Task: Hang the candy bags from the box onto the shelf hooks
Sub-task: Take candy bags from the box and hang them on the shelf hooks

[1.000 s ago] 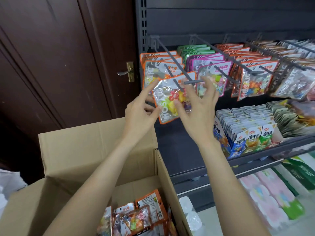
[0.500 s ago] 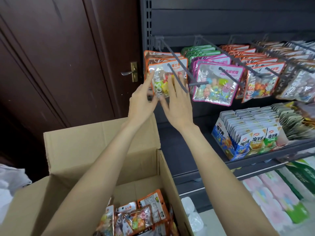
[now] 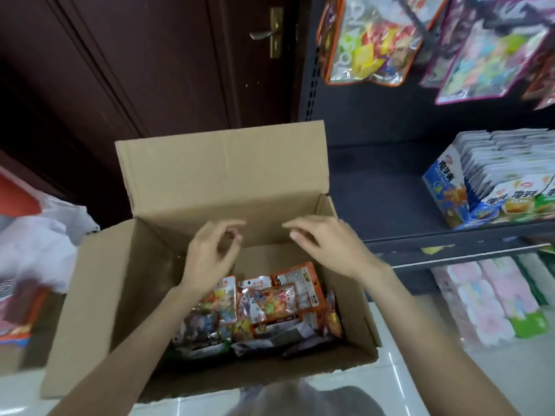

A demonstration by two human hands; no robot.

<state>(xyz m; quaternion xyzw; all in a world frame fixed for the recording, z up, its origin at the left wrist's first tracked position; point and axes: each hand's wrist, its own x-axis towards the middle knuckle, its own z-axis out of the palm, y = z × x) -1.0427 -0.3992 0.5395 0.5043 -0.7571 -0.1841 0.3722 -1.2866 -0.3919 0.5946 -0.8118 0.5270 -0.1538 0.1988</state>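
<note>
Head view, left to right. A white plastic bag (image 3: 45,235) lies at the left edge, beside a dark wooden door (image 3: 135,70) with a brass handle (image 3: 271,33). An open cardboard box (image 3: 99,295) stands on the floor with its rear flap upright. The left hand (image 3: 210,253) hovers above the box interior, fingers loosely curled, thumb and forefinger nearly meeting, grasping nothing. The candy bags (image 3: 264,301) lie heaped in the bottom of the box, below and just nearer the camera than both sets of fingers and apart from them. The right hand (image 3: 327,244) hovers over the right half of the box, fingers relaxed and slightly bent, holding nothing. On the dark shelf unit (image 3: 375,181) to the right, hanging candy bags (image 3: 369,43) are at the top. A carton of sachets (image 3: 492,178) stands on the shelf below.
</note>
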